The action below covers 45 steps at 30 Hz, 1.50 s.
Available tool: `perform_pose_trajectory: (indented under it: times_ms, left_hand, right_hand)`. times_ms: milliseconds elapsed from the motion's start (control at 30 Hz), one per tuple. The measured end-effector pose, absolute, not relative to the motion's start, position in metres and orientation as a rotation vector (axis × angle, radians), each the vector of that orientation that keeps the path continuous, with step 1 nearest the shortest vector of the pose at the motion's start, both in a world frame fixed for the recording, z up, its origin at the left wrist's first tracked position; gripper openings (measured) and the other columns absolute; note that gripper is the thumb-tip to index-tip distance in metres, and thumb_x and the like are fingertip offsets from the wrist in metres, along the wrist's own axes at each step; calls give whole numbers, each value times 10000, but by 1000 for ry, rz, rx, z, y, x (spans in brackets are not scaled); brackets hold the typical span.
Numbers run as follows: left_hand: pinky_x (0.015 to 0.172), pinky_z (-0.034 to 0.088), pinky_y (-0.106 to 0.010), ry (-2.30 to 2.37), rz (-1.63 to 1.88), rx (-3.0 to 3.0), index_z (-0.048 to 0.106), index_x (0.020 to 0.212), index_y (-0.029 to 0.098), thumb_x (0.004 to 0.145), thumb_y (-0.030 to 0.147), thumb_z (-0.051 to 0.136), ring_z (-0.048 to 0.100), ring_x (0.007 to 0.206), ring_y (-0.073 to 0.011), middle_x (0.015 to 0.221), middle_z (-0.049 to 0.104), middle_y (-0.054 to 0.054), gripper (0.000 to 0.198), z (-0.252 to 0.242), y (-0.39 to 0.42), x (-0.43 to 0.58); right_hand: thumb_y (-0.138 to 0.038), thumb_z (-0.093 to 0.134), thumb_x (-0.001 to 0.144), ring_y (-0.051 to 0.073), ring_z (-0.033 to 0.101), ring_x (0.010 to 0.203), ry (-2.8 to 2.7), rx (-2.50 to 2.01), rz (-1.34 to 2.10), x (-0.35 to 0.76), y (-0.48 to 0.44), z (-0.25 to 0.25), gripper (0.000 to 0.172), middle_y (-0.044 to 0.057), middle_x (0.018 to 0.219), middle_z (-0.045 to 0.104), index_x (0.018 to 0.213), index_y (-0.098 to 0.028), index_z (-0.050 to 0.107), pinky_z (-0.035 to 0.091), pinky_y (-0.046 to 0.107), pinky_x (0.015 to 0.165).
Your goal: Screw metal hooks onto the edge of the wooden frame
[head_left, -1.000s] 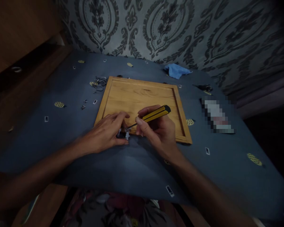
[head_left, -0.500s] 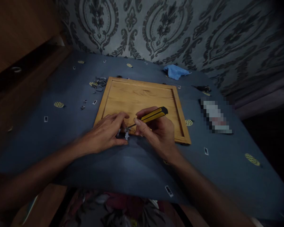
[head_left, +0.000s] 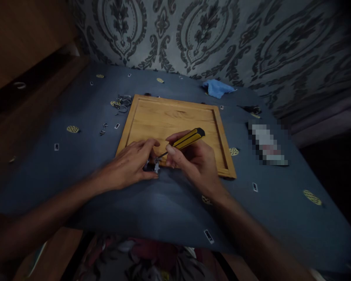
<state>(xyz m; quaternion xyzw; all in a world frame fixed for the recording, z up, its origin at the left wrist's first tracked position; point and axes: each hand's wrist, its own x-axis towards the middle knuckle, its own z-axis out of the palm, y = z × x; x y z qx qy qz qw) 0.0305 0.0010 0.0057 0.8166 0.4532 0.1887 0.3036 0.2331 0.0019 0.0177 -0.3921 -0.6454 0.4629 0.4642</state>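
A framed wooden panel [head_left: 172, 117] lies flat on the table. At its near edge sits a small metal fitting [head_left: 157, 168], perhaps a hinge; its exact kind is unclear. My left hand [head_left: 131, 162] rests over the panel's near-left edge, thumb and curled fingers closed about the fitting. In my right hand [head_left: 197, 164] is a screwdriver [head_left: 190, 139] with a yellow and black handle, gripped between thumb and fingers. It tilts down to the left, its tip at the fitting. Any screw under the tip is too small to make out.
Several screws [head_left: 103, 130] lie left of the panel, near a pile of metal parts [head_left: 123, 102]. A blue cloth [head_left: 218, 89] is by the wall. At the right are a dark tool-like object [head_left: 250, 109] and a blurred-out flat item [head_left: 266, 143].
The screwdriver's handle has shifted slightly up and to the left, and my right hand has turned a little with it. My left hand stays in place at the fitting.
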Motion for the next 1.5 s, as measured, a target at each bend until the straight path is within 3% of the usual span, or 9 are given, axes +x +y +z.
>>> perform_pose_trajectory:
  times_ms: [200, 333, 500, 600, 767, 900, 1067, 1267, 1500]
  left_hand:
    - [940, 534, -434, 1208, 485, 2161, 474, 1307, 226, 782, 299, 848, 663, 1128, -308, 1158, 693, -83, 649, 5, 1, 30]
    - [929, 538, -423, 1208, 486, 2172, 470, 1294, 231, 788, 291, 854, 664, 1112, -294, 1159, 679, -72, 638, 4, 1, 30]
    - [925, 543, -424, 1207, 502, 2182, 485, 1239, 222, 791, 279, 844, 660, 1080, -285, 1132, 663, -71, 577, 2, 1, 29]
    - [905, 546, -434, 1220, 469, 2192, 498, 1192, 214, 799, 304, 829, 657, 1062, -294, 1134, 659, -85, 522, 2, 1, 29]
    - [938, 540, -456, 1251, 462, 2183, 485, 1262, 222, 787, 293, 845, 648, 1131, -323, 1185, 655, -99, 599, 6, 0, 31]
    - [937, 541, -457, 1228, 472, 2180, 493, 1247, 218, 791, 297, 845, 657, 1124, -320, 1176, 669, -98, 582, 7, 1, 31]
    - [947, 542, -445, 1184, 484, 2179, 492, 1215, 223, 799, 288, 847, 675, 1096, -292, 1147, 678, -79, 551, 4, 2, 30]
    - [926, 554, -418, 1194, 485, 2174, 481, 1266, 239, 814, 307, 842, 678, 1095, -277, 1177, 671, -74, 582, 5, 0, 29]
    - [976, 539, -473, 1236, 457, 2157, 477, 1326, 243, 799, 314, 848, 662, 1146, -308, 1181, 691, -80, 649, 6, 0, 29]
  right_hand:
    - [-511, 599, 1018, 138, 695, 678, -1649, -865, 1185, 238, 5, 23, 346, -12, 805, 677, 1227, -236, 623, 594, 285, 642]
    - [-509, 730, 931, 106, 625, 588, -1631, -887, 1131, 234, 12, 28, 317, -29, 754, 633, 1030, -211, 686, 527, 249, 546]
    - [-544, 833, 815, 104, 576, 565, -1616, -967, 1130, 227, 23, 35, 399, -25, 739, 607, 815, -206, 620, 477, 250, 480]
    - [-539, 837, 813, 109, 603, 592, -1640, -873, 1230, 227, 28, 38, 391, -19, 811, 637, 897, -222, 624, 516, 254, 502]
    - [-520, 685, 964, 107, 659, 621, -1737, -721, 1293, 233, 28, 41, 356, -27, 811, 637, 1161, -226, 640, 554, 252, 565]
    - [-510, 765, 902, 74, 599, 547, -1662, -760, 1242, 233, 25, 39, 327, -15, 886, 668, 1025, -224, 663, 514, 233, 487]
    - [-485, 879, 786, 81, 568, 493, -1572, -830, 1225, 234, 24, 39, 394, -25, 836, 693, 867, -238, 583, 497, 237, 434]
    - [-457, 760, 922, 111, 660, 610, -1694, -771, 1187, 238, 21, 44, 275, -10, 856, 691, 1050, -223, 694, 567, 265, 556]
    - [-400, 790, 905, 103, 625, 556, -1614, -815, 989, 236, 16, 40, 218, -29, 792, 655, 987, -225, 689, 561, 269, 538]
